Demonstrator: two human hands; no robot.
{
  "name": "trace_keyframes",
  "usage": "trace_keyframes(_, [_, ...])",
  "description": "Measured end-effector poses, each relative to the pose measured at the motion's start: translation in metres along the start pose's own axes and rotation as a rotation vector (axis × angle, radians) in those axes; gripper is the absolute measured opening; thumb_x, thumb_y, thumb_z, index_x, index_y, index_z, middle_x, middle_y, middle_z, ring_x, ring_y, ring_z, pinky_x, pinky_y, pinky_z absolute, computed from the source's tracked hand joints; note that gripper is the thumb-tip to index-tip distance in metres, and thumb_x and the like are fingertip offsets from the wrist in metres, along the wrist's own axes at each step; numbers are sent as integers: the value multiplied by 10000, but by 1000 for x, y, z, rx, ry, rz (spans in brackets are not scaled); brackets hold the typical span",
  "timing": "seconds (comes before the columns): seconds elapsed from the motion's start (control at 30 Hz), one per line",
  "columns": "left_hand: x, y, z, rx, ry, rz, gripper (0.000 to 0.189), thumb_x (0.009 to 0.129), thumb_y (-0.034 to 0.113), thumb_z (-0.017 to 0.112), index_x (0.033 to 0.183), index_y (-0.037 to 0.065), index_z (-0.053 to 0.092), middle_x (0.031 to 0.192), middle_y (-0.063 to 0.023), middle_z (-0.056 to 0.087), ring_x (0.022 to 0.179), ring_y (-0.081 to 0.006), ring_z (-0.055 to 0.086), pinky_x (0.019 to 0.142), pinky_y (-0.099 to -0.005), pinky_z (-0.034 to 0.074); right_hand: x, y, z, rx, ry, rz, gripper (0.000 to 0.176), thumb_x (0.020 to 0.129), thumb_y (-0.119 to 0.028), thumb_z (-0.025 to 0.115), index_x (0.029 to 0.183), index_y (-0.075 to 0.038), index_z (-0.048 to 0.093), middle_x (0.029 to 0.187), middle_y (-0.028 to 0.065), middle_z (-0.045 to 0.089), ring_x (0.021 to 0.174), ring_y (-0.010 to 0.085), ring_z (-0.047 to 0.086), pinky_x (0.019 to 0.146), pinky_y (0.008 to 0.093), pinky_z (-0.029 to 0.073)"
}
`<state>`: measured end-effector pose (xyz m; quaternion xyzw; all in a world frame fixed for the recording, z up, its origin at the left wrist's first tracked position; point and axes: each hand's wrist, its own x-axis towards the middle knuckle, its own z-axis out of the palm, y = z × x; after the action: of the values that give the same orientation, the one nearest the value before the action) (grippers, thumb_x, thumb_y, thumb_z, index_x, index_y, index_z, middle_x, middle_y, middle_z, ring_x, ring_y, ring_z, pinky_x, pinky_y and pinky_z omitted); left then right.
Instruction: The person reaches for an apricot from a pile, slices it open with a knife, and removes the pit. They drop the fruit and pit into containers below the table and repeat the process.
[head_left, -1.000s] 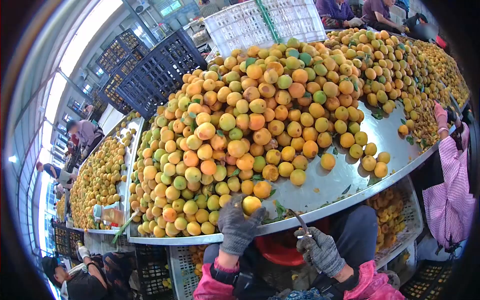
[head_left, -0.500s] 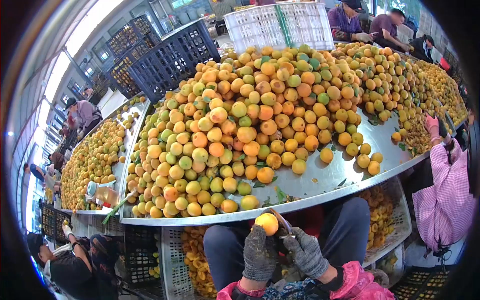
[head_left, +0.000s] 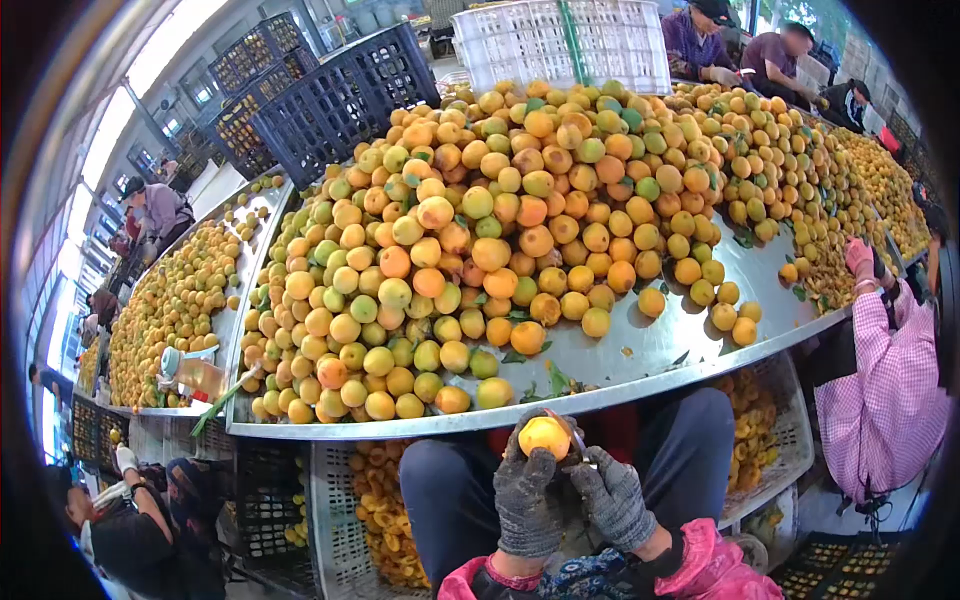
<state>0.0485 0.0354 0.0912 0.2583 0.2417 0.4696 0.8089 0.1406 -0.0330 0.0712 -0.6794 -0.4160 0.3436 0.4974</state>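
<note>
My left hand (head_left: 525, 495), in a grey knit glove, grips a yellow-orange apricot (head_left: 544, 436) over my lap, just below the metal table's edge. My right hand (head_left: 610, 497), also gloved, holds a small curved knife (head_left: 572, 434) whose blade rests against the right side of that apricot. A big heap of orange, yellow and green apricots (head_left: 500, 230) fills the steel table (head_left: 650, 360) in front of me.
White crates of cut fruit (head_left: 375, 515) stand under the table on both sides of my knees. A person in a pink checked sleeve (head_left: 885, 400) works at my right, another crouches low left (head_left: 140, 520). Dark crates (head_left: 330, 100) and a white crate (head_left: 560, 45) stand behind the heap.
My left hand took an apricot from the table edge and brought it down over my lap. My right hand with the knife came up against the fruit.
</note>
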Motion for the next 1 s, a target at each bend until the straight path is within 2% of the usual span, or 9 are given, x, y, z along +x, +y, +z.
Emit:
trace_keyframes(0.2, [0, -17, -6, 209, 29, -21, 589, 806, 373, 720, 1215, 7, 508, 1032, -108, 614, 899, -187, 597, 781, -293, 510, 0, 1, -8, 81, -60, 3, 289, 914, -195, 575, 1114, 13, 582, 727, 166, 644, 664, 294, 669, 556, 363, 500])
trace_keyframes(0.33, [-3, -10, -8, 48, 44, -75, 583, 788, 246, 747, 1248, -21, 508, 1063, -122, 631, 964, -188, 594, 878, -303, 478, 6, 8, -17, 105, -180, 11, 328, 928, -244, 553, 1137, 8, 580, 773, 168, 655, 705, 304, 671, 592, 367, 507])
trace_keyframes(0.43, [0, 8, -23, 339, 33, -120, 554, 749, 197, 770, 1209, -20, 550, 1027, -99, 653, 942, -156, 605, 859, -291, 492, 13, 8, -34, 54, -340, 15, 292, 924, -250, 545, 1076, -6, 599, 770, 158, 651, 696, 291, 665, 596, 358, 500])
trace_keyframes(0.5, [2, 16, -30, 675, -86, -139, 507, 705, 149, 788, 1152, -2, 602, 1007, -72, 669, 925, -131, 614, 842, -289, 505, 17, 10, -45, 70, -427, 42, 256, 919, -240, 539, 1023, -18, 614, 752, 146, 645, 675, 275, 659, 589, 347, 491])
trace_keyframes(0.57, [3, 22, -34, 675, -82, -178, 514, 659, 150, 822, 1117, 17, 630, 1006, -57, 676, 923, -122, 616, 838, -297, 513, 21, 16, -54, -117, -539, -111, 340, 901, -266, 587, 1085, 19, 596, 774, 216, 632, 713, 346, 655, 580, 382, 493])
trace_keyframes(0.67, [6, 34, -38, 938, -198, -209, 520, 585, 32, 825, 1073, 7, 648, 984, -58, 674, 915, -129, 619, 842, -298, 516, 21, 20, -59, -168, -592, -130, 352, 892, -269, 599, 1065, 36, 599, 736, 227, 619, 681, 367, 640, 564, 393, 486])
trace_keyframes(0.8, [3, 34, -42, 847, -180, -241, 547, 571, 42, 850, 1078, 12, 649, 1029, -62, 665, 942, -127, 611, 860, -298, 509, 17, 18, -60, -291, -596, -155, 350, 891, -265, 600, 1061, 41, 599, 723, 228, 616, 669, 363, 639, 557, 390, 489])
trace_keyframes(0.9, [3, 35, -43, 1073, -308, -188, 586, 558, 49, 870, 1093, 6, 635, 1051, -76, 656, 973, -135, 601, 886, -305, 497, 19, 23, -64, -110, -650, -135, 342, 890, -254, 595, 1063, 40, 600, 707, 227, 609, 660, 362, 636, 555, 397, 490])
trace_keyframes(1.0, [3, 31, -44, 860, -258, -281, 603, 551, 75, 883, 1093, 4, 627, 1040, -75, 657, 989, -144, 597, 902, -312, 488, 12, 30, -56, -70, -576, -197, 339, 886, -251, 593, 1068, 34, 600, 702, 229, 605, 660, 365, 634, 563, 408, 491])
